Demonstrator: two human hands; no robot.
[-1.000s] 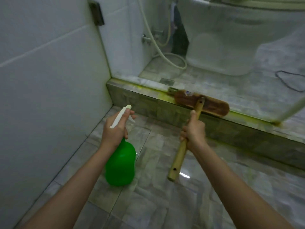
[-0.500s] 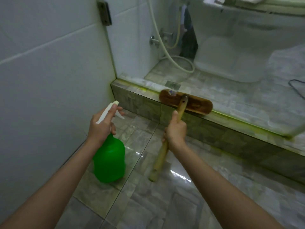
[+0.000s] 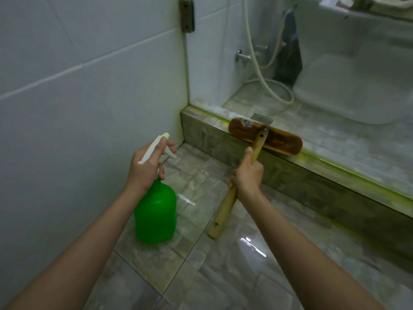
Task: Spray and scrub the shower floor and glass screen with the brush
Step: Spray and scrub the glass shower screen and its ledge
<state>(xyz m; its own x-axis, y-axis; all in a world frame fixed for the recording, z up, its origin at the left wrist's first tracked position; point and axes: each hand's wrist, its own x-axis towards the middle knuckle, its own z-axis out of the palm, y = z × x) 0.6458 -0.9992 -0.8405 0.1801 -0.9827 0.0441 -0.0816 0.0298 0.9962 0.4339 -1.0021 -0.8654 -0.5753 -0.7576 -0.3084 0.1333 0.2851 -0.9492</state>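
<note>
Brush work here depends on a stiff tool: the wooden handle and flat wooden head look rigid and fairly light, so pressure from the hand should pass straight down into the bristles, which are hidden underneath. Wet wood can turn slippery, so the best hold is about midway up the handle, where the right hand is clenched around it with the thumb laid along the shaft toward the head. The head is a long brown block with rounded ends and a small sticker near its 9 o'clock end; the handle is paler and joins it at the middle. It rests on top of the tiled curb at the foot of the glass screen, at about 1 o'clock from the right hand, with a yellow-green streak running along the curb's top edge toward 4 o'clock. The left hand grips the neck of a green spray bottle, a finger on the white trigger, nozzle aimed toward 1 o'clock; the bottle hangs over the wet, shiny floor. How full it is cannot be told.
</note>
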